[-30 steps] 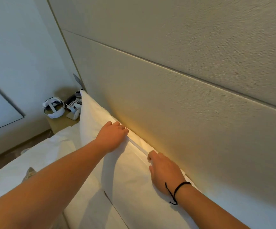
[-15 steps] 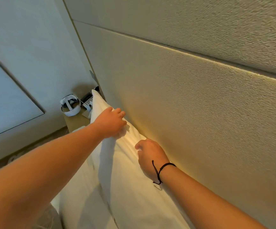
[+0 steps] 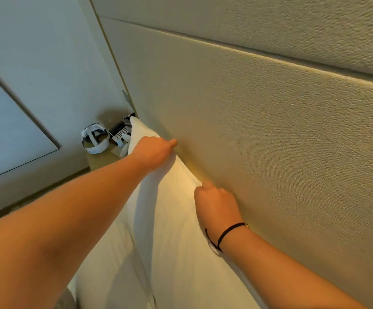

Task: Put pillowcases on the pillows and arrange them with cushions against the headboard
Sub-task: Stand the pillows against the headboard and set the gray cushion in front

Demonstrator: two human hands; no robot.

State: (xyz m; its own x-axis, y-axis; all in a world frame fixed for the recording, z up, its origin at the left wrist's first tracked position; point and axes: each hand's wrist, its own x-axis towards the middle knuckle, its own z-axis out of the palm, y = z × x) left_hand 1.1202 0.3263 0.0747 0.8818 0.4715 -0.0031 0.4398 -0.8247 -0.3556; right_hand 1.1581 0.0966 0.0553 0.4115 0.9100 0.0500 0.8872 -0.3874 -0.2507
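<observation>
A white pillow (image 3: 176, 219) in its pillowcase stands upright against the beige padded headboard (image 3: 270, 141). My left hand (image 3: 153, 152) grips the pillow's top edge near its far corner, fingers curled over toward the headboard. My right hand (image 3: 216, 206), with a black cord at the wrist, holds the same top edge nearer to me, one finger touching the headboard. A second white pillow or bedding (image 3: 114, 253) lies in front, lower down. No cushions are in sight.
A wooden bedside table (image 3: 101, 158) stands beyond the pillow at the left, carrying a white headset (image 3: 95, 139) and a phone keypad (image 3: 120, 132). A pale wall (image 3: 47, 63) and a framed panel (image 3: 2, 130) fill the left side.
The view has closed in on the headboard. Both hands have shifted from resting flat on the pillow to pinching its top edge, and the pillow stands more upright against the headboard.
</observation>
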